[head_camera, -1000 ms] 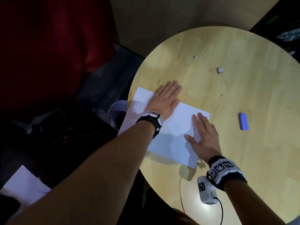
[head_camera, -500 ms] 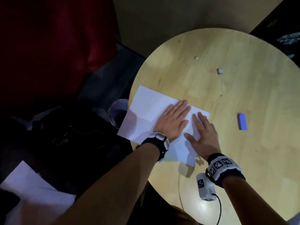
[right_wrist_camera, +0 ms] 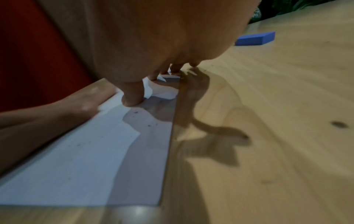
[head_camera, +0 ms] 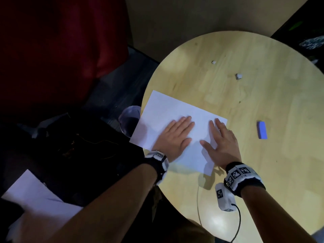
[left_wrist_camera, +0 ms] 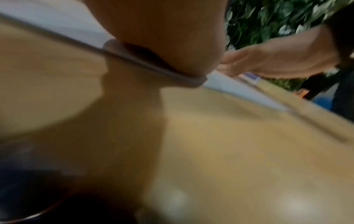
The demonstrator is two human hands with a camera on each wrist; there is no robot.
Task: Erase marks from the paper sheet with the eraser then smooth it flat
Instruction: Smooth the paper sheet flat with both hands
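Observation:
A white paper sheet (head_camera: pixel 166 113) lies on the round wooden table (head_camera: pixel 263 163), its left corner hanging over the table's left edge. My left hand (head_camera: pixel 175 135) lies flat on the middle of the sheet, fingers straight. My right hand (head_camera: pixel 220 139) presses flat on the sheet's right end, fingers spread. The blue eraser (head_camera: pixel 262 130) rests alone on the table to the right of the sheet. In the right wrist view the sheet (right_wrist_camera: pixel 76 166) shows a few faint dark specks, and the eraser (right_wrist_camera: pixel 254 38) lies beyond my fingers.
Two small pale scraps (head_camera: pixel 238 76) (head_camera: pixel 213 62) lie on the far part of the table. A translucent cup (head_camera: pixel 129 118) stands below the table's left edge. Another white sheet (head_camera: pixel 35 195) lies at lower left. A white cabled device (head_camera: pixel 224 197) hangs under my right wrist.
My left hand slid back from the sheet's far left part toward me and now lies next to my right hand. The right hand and eraser stayed put.

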